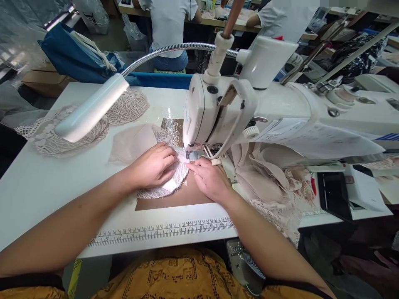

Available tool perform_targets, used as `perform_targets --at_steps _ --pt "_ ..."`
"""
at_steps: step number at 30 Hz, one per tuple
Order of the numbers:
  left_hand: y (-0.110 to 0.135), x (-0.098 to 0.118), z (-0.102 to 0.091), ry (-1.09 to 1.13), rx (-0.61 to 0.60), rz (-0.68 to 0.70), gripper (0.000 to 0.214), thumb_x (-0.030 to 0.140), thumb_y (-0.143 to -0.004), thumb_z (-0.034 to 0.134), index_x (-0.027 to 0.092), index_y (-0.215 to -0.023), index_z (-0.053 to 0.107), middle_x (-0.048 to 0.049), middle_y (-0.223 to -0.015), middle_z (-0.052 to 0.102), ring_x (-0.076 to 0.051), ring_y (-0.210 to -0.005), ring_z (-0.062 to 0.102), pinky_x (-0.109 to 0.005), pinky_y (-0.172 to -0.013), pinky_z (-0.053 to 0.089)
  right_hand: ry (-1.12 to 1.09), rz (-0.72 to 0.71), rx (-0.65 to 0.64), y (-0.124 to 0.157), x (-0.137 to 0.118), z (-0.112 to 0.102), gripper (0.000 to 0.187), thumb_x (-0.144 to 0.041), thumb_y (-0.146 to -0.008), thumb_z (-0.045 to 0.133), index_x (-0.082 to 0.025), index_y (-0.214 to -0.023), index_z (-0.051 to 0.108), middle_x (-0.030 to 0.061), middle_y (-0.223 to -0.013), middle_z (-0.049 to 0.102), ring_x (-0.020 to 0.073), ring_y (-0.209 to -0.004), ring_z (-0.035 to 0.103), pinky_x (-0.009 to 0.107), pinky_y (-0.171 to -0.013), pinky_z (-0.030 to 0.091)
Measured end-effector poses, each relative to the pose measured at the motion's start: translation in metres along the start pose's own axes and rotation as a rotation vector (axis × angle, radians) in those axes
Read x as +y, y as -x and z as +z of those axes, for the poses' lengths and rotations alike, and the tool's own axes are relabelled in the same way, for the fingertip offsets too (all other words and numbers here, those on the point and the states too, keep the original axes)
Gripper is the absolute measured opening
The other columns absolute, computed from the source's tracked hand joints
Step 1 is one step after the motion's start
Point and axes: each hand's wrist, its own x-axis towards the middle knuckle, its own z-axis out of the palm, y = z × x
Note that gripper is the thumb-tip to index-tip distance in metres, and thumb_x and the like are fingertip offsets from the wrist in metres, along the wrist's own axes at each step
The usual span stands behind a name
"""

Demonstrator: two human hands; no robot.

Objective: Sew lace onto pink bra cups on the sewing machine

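Observation:
A pale lace piece [155, 191] with a curved edge lies under the head of a white sewing machine [199, 112]. My left hand [157, 166] rests on it, fingers bent and pressing the cloth from the left. On the other side, my right hand [210, 178] has its index finger stretched to the edge of the lace near the presser foot, the other fingers curled in. The needle area is partly hidden by the machine head. A sheer beige cloth [131, 143] spreads out beyond my left hand.
Stacked lace pieces [71, 145] lie at the left, below a lamp [93, 108] on a bendable neck. Beige lace cloth [268, 174] is heaped right of the needle. A printed ruler [162, 231] runs along the table's front edge. A dark tray [334, 195] sits at the right. People sit behind.

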Motion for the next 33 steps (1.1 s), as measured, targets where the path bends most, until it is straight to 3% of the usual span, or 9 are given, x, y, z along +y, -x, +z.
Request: perform_targets --at_steps 14,23,33 --pt "-0.005 0.019 0.005 0.024 -0.036 0.089 0.036 0.026 -0.093 0.045 0.016 -0.123 0.062 -0.0156 -0.105 0.060 -0.027 -0.097 0.054 -0.047 -0.093 0.042 0.093 0.118 -0.011 -0.005 -0.002 -0.002 0.039 -0.013 -0.090 0.042 -0.025 -0.115 0.068 0.0061 -0.102 0.069 0.0205 -0.089 0.061 0.030 -0.079 0.044" --pt "0.000 0.016 0.003 0.033 -0.060 0.087 0.039 0.029 -0.096 0.045 0.012 -0.128 0.059 -0.0172 -0.125 0.060 -0.028 -0.107 0.054 -0.044 -0.093 0.044 0.130 0.024 -0.025 -0.002 -0.004 -0.001 0.036 -0.016 -0.091 0.044 -0.025 -0.117 0.067 0.0054 -0.102 0.068 0.0200 -0.088 0.060 0.029 -0.069 0.040" --pt "-0.004 0.018 0.007 -0.082 -0.094 0.041 0.040 0.026 -0.099 0.040 0.008 -0.130 0.057 -0.0148 -0.136 0.057 -0.028 -0.106 0.053 -0.042 -0.088 0.046 0.197 0.072 -0.036 -0.004 -0.006 0.003 0.036 -0.016 -0.092 0.043 -0.024 -0.118 0.067 0.0063 -0.102 0.068 0.0206 -0.088 0.060 0.031 -0.067 0.037"
